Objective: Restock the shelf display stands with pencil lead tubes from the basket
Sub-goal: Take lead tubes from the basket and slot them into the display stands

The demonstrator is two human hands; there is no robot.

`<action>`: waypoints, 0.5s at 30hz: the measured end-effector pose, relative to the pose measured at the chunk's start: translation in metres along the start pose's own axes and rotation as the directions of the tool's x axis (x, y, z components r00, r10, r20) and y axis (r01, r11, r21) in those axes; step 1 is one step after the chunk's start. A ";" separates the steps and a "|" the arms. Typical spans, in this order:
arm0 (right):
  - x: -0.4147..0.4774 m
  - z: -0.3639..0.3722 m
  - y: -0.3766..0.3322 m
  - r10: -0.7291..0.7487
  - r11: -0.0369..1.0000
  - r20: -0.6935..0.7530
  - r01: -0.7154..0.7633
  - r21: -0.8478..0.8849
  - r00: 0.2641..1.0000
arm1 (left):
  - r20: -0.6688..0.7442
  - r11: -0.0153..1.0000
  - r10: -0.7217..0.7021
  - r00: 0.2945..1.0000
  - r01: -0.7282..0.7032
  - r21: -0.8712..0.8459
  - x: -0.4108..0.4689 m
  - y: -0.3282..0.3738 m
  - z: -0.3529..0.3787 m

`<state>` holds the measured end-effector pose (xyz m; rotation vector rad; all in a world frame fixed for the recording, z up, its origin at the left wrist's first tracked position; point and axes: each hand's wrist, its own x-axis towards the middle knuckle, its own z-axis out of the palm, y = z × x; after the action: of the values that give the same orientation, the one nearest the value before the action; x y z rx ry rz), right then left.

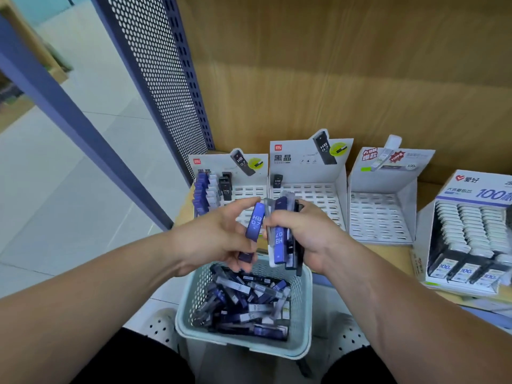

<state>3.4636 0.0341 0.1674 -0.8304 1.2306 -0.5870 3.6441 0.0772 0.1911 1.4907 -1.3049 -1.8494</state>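
Over the pale basket (243,346) of loose lead tubes (249,303), the left hand (219,239) pinches one blue tube (256,221) and the right hand (313,234) grips a bundle of tubes (279,239), both just short of the white display stands (307,169) on the far shelf (388,254).

Stretching from 10 to 3 o'clock, pale wooden shelf board (425,195). Standing on it side by side: white cardboard slotted stand (250,189) at 11 o'clock, second white cardboard stand (310,173) at 12, third white cardboard stand (382,214) at 1. Sitting at 3 o'clock, white-and-blue carton (471,189).
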 end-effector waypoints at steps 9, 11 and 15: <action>0.016 0.011 0.002 0.041 0.999 -0.025 -0.042 -0.027 0.999 | -0.288 0.998 0.053 0.956 -0.039 0.054 0.020 -0.017 -0.029; 0.019 0.009 0.003 0.054 0.998 -0.044 -0.055 -0.018 0.998 | -0.439 0.997 0.070 0.896 -0.042 0.072 0.026 -0.022 -0.043; 0.022 0.002 0.005 0.072 0.997 -0.065 -0.072 -0.006 0.995 | -0.603 0.995 0.084 0.794 -0.031 0.098 0.037 -0.027 -0.071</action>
<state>3.4708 0.0202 0.1506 -0.7761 1.3175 -0.5542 3.7032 0.0320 0.1505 1.8536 -1.0889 -1.1204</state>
